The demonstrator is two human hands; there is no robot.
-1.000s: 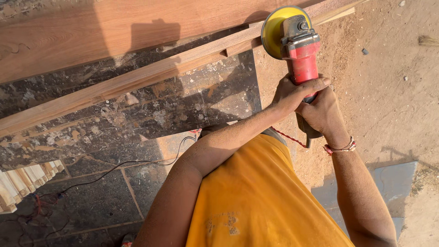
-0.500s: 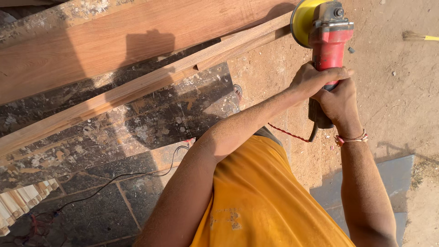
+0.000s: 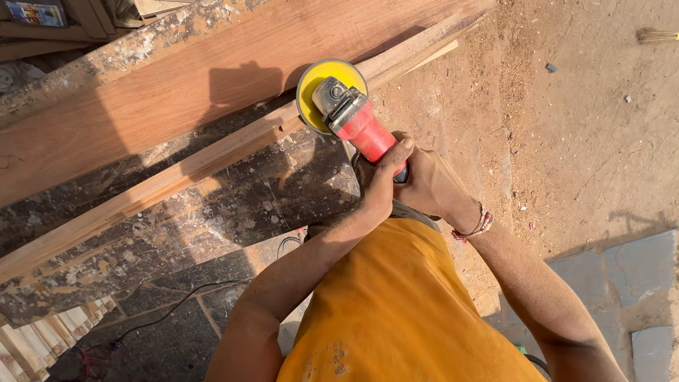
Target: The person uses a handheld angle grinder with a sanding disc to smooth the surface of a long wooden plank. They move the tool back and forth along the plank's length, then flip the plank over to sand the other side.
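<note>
Gripped red angle grinder [image 3: 361,127] w/ 2 hands, left hand [image 3: 382,177] and right hand [image 3: 428,185] both wrapped round body; yellow disc [image 3: 315,88] against narrow wood strip [image 3: 177,177]. Prob. heavyish, rigid, best held by rear body.

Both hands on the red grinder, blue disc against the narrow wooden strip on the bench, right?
Not quite: the disc is yellow, not blue. The head view shows both hands, left hand and right hand, gripping the red angle grinder, with its yellow disc against the narrow wooden strip on the bench.
</note>
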